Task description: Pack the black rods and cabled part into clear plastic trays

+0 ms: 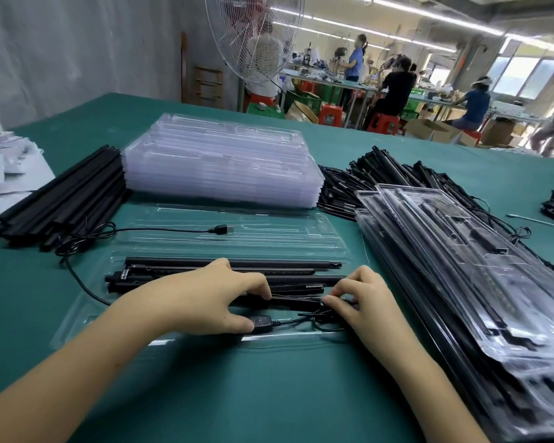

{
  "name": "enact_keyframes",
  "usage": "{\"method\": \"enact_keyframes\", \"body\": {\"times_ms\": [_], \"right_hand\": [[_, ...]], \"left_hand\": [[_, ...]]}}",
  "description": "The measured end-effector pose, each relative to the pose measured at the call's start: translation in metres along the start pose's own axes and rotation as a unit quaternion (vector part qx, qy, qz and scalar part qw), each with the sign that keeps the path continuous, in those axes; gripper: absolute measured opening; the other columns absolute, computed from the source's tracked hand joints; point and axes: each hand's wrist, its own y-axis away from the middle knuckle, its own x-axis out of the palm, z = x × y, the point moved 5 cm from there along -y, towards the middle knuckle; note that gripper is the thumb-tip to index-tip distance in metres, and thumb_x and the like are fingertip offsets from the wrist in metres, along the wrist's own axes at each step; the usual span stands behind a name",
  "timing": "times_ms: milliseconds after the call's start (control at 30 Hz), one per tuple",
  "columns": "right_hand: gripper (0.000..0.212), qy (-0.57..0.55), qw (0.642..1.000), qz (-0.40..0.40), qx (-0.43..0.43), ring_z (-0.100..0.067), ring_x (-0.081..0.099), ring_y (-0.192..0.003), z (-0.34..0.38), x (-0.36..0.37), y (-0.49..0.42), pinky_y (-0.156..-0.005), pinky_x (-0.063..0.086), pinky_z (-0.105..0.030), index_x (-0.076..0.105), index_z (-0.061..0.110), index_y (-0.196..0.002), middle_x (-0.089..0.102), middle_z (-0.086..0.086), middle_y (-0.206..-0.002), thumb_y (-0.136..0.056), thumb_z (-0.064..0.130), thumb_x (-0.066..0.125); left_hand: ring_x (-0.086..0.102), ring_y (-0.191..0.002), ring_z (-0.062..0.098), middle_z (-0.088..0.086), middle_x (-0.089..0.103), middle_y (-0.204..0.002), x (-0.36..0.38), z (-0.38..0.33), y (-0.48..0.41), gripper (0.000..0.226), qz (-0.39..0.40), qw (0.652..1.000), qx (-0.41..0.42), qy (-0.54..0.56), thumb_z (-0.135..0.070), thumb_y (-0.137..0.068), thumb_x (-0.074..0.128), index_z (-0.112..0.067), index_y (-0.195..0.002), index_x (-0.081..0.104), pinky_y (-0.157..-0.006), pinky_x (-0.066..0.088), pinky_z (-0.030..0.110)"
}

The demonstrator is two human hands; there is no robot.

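empty tray stack point(218, 161) behind; loose rods point(61, 196) left, packed trays point(454, 257) right.

Black rods point(269, 264) lie side by side in the clear tray point(269, 238), cabled part point(263, 321) seemingly nearest.

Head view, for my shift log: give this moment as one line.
left hand: holds switch | right hand: pinches cable | rods: in tray | task: unfinished
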Motion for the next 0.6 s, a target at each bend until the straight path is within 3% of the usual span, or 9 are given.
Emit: {"method": "enact_keyframes", "body": {"times_ms": [100, 200, 300, 367, 433, 500, 600], "right_hand": [[0.017, 0.086, 0.994, -0.017, -0.059, -0.016, 0.038, -0.084, 0.012, 0.001, 0.005, -0.076, 0.038, -0.028, 0.064, 0.013, -0.086, 0.052, 0.005, -0.085, -0.089, 0.029, 0.061], [0.014, 0.087, 0.994, 0.010, -0.062, -0.016, 0.040, -0.085, 0.015, 0.002, 0.010, -0.075, 0.040, -0.030, 0.063, 0.013, -0.091, 0.056, 0.003, -0.090, -0.093, 0.025, 0.056], [0.002, 0.102, 0.992, 0.004, -0.071, -0.024, 0.048, -0.080, 0.016, -0.005, 0.022, -0.070, 0.046, -0.039, 0.071, 0.015, -0.082, 0.062, 0.004, -0.081, -0.083, 0.015, 0.070], [0.013, 0.112, 0.991, -0.016, -0.077, -0.026, 0.051, -0.074, 0.015, -0.012, 0.029, -0.063, 0.047, -0.041, 0.076, 0.020, -0.080, 0.066, 0.008, -0.077, -0.074, 0.009, 0.078], [0.016, 0.099, 0.992, 0.023, -0.071, -0.023, 0.053, -0.087, 0.012, -0.013, 0.031, -0.077, 0.047, -0.042, 0.075, 0.027, -0.095, 0.068, 0.012, -0.092, -0.082, 0.019, 0.071], [0.026, 0.080, 0.991, 0.089, -0.057, -0.013, 0.048, -0.107, 0.008, -0.011, 0.032, -0.096, 0.039, -0.035, 0.067, 0.033, -0.114, 0.061, 0.021, -0.113, -0.089, 0.037, 0.059], [0.026, 0.043, 0.993, 0.086, -0.069, -0.012, 0.046, -0.108, 0.008, -0.010, 0.034, -0.097, 0.034, -0.019, 0.069, 0.027, -0.113, 0.061, 0.021, -0.115, -0.087, 0.031, 0.063]], "left_hand": [[0.040, -0.094, 0.002, -0.014, 0.036, -0.105, 0.000, 0.001, 0.001, 0.041, 0.003, 1.000, -0.002, 0.000, -0.049, -0.088, 0.056, -0.056, -0.123, 0.037, -0.094, 0.040, 0.028], [0.039, -0.093, 0.001, -0.014, 0.035, -0.103, -0.001, 0.000, 0.001, 0.041, 0.003, 1.000, -0.002, 0.001, -0.049, -0.088, 0.056, -0.056, -0.123, 0.037, -0.096, 0.040, 0.029], [0.036, -0.088, -0.006, -0.020, 0.032, -0.096, -0.001, -0.002, 0.001, 0.041, -0.001, 1.000, 0.008, 0.002, -0.047, -0.089, 0.056, -0.054, -0.124, 0.037, -0.092, 0.039, 0.027], [0.033, -0.085, -0.013, -0.025, 0.028, -0.093, -0.002, -0.002, 0.001, 0.041, -0.003, 1.000, 0.011, 0.003, -0.047, -0.089, 0.056, -0.054, -0.125, 0.037, -0.088, 0.038, 0.025], [0.031, -0.083, -0.015, -0.025, 0.027, -0.092, -0.002, -0.002, 0.001, 0.041, -0.004, 1.000, 0.010, 0.002, -0.047, -0.089, 0.056, -0.054, -0.125, 0.037, -0.090, 0.038, 0.026], [0.031, -0.084, -0.014, -0.025, 0.028, -0.092, -0.001, -0.001, 0.002, 0.041, -0.005, 1.000, 0.010, 0.001, -0.048, -0.089, 0.056, -0.054, -0.125, 0.037, -0.093, 0.039, 0.027], [0.030, -0.086, -0.024, -0.028, 0.030, -0.091, 0.000, -0.001, 0.002, 0.040, -0.012, 1.000, 0.018, -0.006, -0.048, -0.089, 0.056, -0.053, -0.124, 0.038, -0.092, 0.039, 0.027]]}}
